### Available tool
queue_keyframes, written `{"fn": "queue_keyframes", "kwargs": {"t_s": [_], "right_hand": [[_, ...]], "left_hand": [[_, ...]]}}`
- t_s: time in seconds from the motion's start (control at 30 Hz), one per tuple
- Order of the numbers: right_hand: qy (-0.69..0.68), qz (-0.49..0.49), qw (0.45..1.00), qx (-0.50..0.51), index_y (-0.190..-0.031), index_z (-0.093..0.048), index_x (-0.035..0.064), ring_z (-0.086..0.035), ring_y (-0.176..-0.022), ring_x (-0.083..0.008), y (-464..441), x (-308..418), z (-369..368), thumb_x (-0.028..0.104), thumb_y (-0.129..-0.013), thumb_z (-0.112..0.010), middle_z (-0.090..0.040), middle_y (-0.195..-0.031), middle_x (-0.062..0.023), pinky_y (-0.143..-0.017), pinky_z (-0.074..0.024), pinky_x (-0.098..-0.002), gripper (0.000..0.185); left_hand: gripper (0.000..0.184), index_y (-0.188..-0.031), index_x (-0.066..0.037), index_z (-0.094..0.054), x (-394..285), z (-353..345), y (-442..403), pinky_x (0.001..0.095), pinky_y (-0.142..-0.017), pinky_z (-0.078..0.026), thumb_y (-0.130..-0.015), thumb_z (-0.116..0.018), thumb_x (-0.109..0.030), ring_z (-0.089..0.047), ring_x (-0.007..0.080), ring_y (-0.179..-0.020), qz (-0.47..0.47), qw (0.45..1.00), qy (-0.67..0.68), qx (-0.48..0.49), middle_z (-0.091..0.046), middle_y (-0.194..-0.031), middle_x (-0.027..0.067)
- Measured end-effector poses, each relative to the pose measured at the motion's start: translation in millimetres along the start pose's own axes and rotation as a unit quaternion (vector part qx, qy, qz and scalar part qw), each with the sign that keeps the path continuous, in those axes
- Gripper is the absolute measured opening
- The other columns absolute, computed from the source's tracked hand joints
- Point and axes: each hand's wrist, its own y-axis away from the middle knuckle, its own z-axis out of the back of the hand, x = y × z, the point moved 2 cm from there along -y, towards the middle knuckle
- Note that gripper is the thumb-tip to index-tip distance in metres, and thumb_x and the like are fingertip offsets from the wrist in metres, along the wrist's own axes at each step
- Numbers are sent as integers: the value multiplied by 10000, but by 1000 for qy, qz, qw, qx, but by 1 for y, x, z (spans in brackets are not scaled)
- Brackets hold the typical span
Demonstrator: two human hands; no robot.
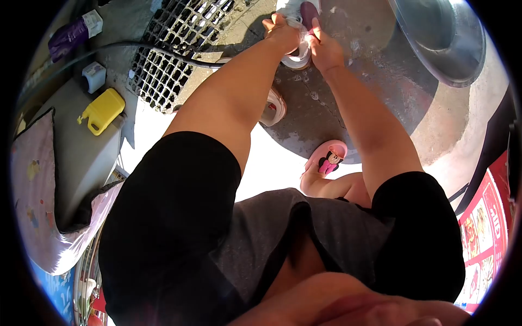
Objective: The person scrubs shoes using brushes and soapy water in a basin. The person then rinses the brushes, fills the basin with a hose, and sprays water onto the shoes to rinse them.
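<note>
At the top of the view, my left hand (283, 36) is closed on a white shoe (297, 62) held over the wet ground. My right hand (326, 53) is beside it, gripping a dark pink handled object (309, 15), which looks like a brush and lies against the shoe. White foam or bristles show between the hands, too small to tell apart. A second light shoe (274, 107) rests on the ground below my left hand, partly hidden by my forearm.
A metal basin (454, 43) stands at the upper right. A metal grate (163, 70) and a black hose (163, 51) lie upper left, near a yellow jug (103, 111), a white container (94, 76) and a purple bag (69, 39). My foot wears a pink slipper (336, 148).
</note>
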Motion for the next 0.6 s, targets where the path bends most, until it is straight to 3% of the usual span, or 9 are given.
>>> {"fn": "queue_keyframes", "kwargs": {"t_s": [0.1,0.17,0.23,0.3,0.37,0.47,0.53,0.57,0.6], "right_hand": [[-229,124,965,34,-1402,-456,394,-617,-1043,-386,70,-43,-14,296,-923,-570,-647,-1158,-194,-928,-484,-413,502],[-152,87,979,100,-1398,-465,390,-622,-1033,-386,86,-36,-3,296,-924,-565,-656,-1124,-201,-910,-492,-420,494],[-25,60,993,98,-1396,-472,388,-629,-1021,-380,72,-25,4,303,-924,-564,-666,-1102,-192,-890,-500,-428,488],[76,23,996,32,-1398,-466,399,-634,-1017,-371,16,-18,4,313,-926,-565,-670,-1109,-169,-872,-506,-437,490],[66,-29,997,6,-1403,-453,413,-632,-1025,-367,3,-4,-1,320,-931,-559,-666,-1133,-154,-868,-507,-441,493],[63,-34,996,44,-1409,-442,415,-627,-1043,-364,30,0,4,326,-941,-545,-660,-1161,-141,-879,-504,-438,487],[78,24,992,92,-1411,-443,408,-626,-1050,-359,65,-16,13,328,-947,-532,-661,-1164,-131,-884,-502,-437,478],[97,7,991,96,-1414,-439,405,-627,-1052,-355,59,-18,21,331,-947,-534,-663,-1162,-128,-890,-500,-434,482],[112,-11,988,104,-1418,-435,402,-628,-1054,-351,55,-17,29,335,-948,-535,-665,-1160,-125,-895,-498,-431,485]], "left_hand": [[271,-1091,-98,-661,-5,19,16,472,-944,-398,-857,-571,-199,-479,357,-1238,-149,967,-207,-3,-490,-1314,213],[258,-1031,-110,-727,-5,21,14,519,-911,-381,-839,-567,-173,-435,374,-1263,-217,929,-293,66,-571,-1252,201],[286,-1055,-166,-737,18,2,-17,559,-833,-348,-839,-552,-137,-434,361,-1222,-233,934,-236,130,-686,-1075,114],[276,-1044,-163,-743,3,-8,-14,536,-814,-346,-838,-564,-122,-477,346,-1160,-199,938,-284,27,-687,-1070,104],[269,-1062,-150,-731,11,-8,-7,528,-817,-356,-826,-603,-137,-487,337,-1146,-181,922,-342,24,-645,-1122,125],[352,-1132,-118,-687,6,1,-8,538,-853,-390,-791,-703,-204,-453,335,-1197,-174,889,-398,147,-517,-1287,204],[502,-1241,-104,-584,-7,11,-9,513,-895,-415,-786,-743,-244,-467,338,-1184,-118,965,-206,107,-449,-1355,245],[613,-1327,-101,-496,-3,17,8,484,-925,-428,-793,-749,-262,-491,341,-1155,-49,998,16,31,-424,-1368,259],[729,-1413,-97,-407,5,23,19,456,-954,-442,-800,-755,-281,-516,345,-1126,25,971,235,-43,-399,-1381,274]]}}
